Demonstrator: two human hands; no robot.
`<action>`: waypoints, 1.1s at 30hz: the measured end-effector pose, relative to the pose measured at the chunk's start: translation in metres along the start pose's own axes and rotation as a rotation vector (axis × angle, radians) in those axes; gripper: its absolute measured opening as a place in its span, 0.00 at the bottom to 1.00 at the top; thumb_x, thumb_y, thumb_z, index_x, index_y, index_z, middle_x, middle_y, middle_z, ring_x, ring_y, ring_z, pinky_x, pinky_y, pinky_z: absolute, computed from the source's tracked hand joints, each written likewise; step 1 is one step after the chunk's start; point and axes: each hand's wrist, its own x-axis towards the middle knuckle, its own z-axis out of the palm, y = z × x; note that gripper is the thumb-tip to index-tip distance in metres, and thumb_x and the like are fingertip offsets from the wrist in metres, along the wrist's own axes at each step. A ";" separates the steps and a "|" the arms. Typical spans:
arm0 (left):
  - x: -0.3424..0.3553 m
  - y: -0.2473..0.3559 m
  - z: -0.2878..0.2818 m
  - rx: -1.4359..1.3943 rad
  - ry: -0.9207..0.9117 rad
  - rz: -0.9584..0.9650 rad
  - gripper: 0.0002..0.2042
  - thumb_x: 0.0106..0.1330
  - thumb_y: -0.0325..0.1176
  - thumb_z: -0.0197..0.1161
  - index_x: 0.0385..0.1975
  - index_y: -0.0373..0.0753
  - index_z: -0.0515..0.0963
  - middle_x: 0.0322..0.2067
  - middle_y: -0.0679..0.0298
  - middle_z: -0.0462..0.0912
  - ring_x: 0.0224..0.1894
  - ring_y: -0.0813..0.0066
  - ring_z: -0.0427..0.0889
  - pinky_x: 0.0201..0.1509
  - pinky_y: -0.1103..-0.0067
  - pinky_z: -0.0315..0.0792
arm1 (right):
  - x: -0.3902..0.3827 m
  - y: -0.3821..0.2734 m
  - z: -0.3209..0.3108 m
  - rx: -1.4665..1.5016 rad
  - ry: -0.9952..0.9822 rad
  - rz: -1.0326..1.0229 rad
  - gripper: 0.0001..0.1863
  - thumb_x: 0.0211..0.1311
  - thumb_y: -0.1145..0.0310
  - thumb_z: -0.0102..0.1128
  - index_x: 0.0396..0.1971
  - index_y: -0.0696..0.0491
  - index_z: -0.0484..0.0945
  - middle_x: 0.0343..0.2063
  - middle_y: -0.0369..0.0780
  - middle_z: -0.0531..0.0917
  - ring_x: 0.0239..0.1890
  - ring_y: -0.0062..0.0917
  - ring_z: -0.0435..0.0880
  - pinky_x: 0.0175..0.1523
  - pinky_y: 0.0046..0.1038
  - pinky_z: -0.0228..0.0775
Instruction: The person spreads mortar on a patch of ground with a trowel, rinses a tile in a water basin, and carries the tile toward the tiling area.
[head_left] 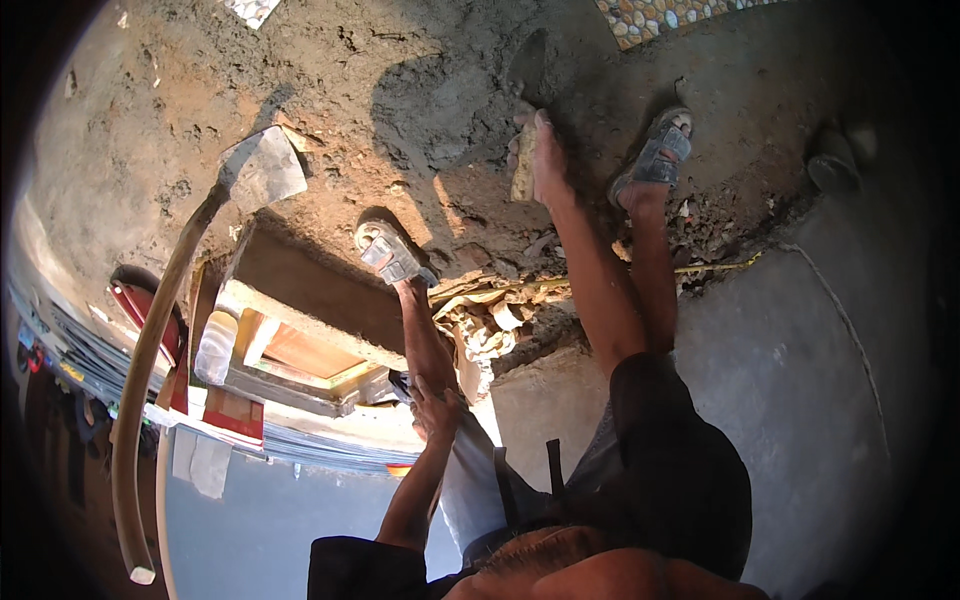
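My right hand [549,165] reaches down to the ground, its fingers wrapped round the pale wooden handle of a trowel [527,68]. The trowel's dark, leaf-shaped blade points away from me over wet grey mortar [440,110]. My left hand [435,408] lies on my left leg near the knee, fingers stretched over it, holding no tool. Both my feet, in strapped sandals [392,252], stand on rough brown soil on either side of the right hand.
At the left lies a hoe or shovel [268,170] with a long, curved wooden handle. Behind my left foot are a masonry block [310,285] and a clear plastic container [216,347]. Pebble-patterned tiles [680,14] lie at the far edge. A cord [848,325] runs over smooth concrete at right.
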 end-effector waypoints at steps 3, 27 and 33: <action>-0.004 -0.005 0.008 -0.005 0.000 -0.012 0.38 0.57 0.43 0.56 0.66 0.40 0.50 0.63 0.40 0.53 0.62 0.37 0.59 0.61 0.53 0.59 | -0.021 -0.004 0.002 -0.195 -0.138 -0.084 0.24 0.67 0.46 0.38 0.47 0.49 0.71 0.18 0.35 0.74 0.17 0.22 0.72 0.21 0.29 0.66; -0.004 0.007 -0.004 -0.014 -0.014 -0.042 0.38 0.57 0.43 0.56 0.66 0.36 0.49 0.63 0.37 0.53 0.60 0.36 0.60 0.63 0.55 0.57 | -0.002 -0.036 -0.017 -0.705 -0.387 -0.277 0.31 0.66 0.48 0.38 0.56 0.59 0.66 0.19 0.40 0.75 0.20 0.25 0.75 0.28 0.30 0.68; -0.005 0.002 0.001 -0.020 0.012 -0.038 0.37 0.57 0.43 0.56 0.66 0.37 0.50 0.62 0.37 0.54 0.59 0.36 0.62 0.61 0.53 0.58 | -0.020 -0.009 -0.021 -1.040 -0.375 -0.070 0.30 0.64 0.54 0.44 0.59 0.60 0.63 0.46 0.51 0.77 0.35 0.35 0.82 0.38 0.35 0.75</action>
